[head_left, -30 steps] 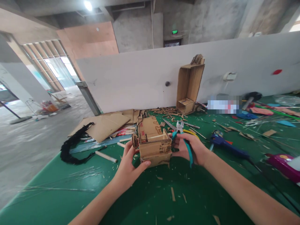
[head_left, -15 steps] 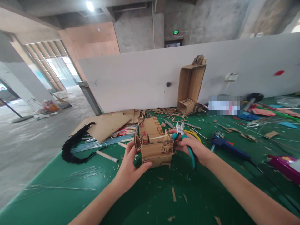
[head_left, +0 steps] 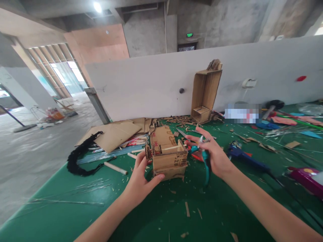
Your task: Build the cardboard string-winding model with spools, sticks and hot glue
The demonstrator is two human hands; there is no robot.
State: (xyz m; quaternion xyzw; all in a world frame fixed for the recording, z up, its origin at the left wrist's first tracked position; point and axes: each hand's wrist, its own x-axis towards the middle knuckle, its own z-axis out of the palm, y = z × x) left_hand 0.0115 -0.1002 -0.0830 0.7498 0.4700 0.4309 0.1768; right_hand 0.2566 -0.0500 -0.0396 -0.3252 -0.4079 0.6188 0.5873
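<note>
A small cardboard box [head_left: 169, 163] with dark printing stands on the green table in front of me. Across its open top runs a thin wooden stick [head_left: 171, 147], and a round corrugated piece [head_left: 147, 152] sits at its left side. My left hand [head_left: 142, 174] grips the box's left end, thumb along the front and fingers behind. To the right of the box, my right hand [head_left: 213, 153] holds teal-handled cutting pliers [head_left: 206, 164] between thumb and palm. Its upper fingers stretch out toward the left. Scissors [head_left: 182, 133] lie just behind that hand, partly hidden.
A tall cardboard case [head_left: 205, 95] leans against the white partition. A blue glue gun [head_left: 247, 159] lies on the right, near a magenta object [head_left: 306, 181]. Left are cardboard sheets [head_left: 121, 132], a black fuzzy strip [head_left: 78, 161] and a wooden dowel [head_left: 115, 168]. Scraps litter the table.
My right hand has turned and opened its upper fingers, swinging the pliers so their jaws are no longer upright beside the box. The left hand and the box have hardly moved.
</note>
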